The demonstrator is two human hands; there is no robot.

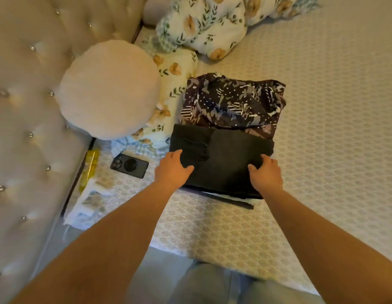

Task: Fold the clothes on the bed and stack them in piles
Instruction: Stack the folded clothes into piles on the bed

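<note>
A folded black garment lies on top of a small pile on the bed, with a white piece and a dark strip showing under its near edge. Behind it lies a folded dark patterned garment with white and grey print. My left hand rests on the black garment's left near corner, fingers relaxed over the edge. My right hand presses on its right side, fingers slightly bent on the cloth.
A black phone lies on the bed left of the pile. A round cream cushion and floral pillows sit at the head end. The tufted headboard fills the left. A yellow object lies in the gap.
</note>
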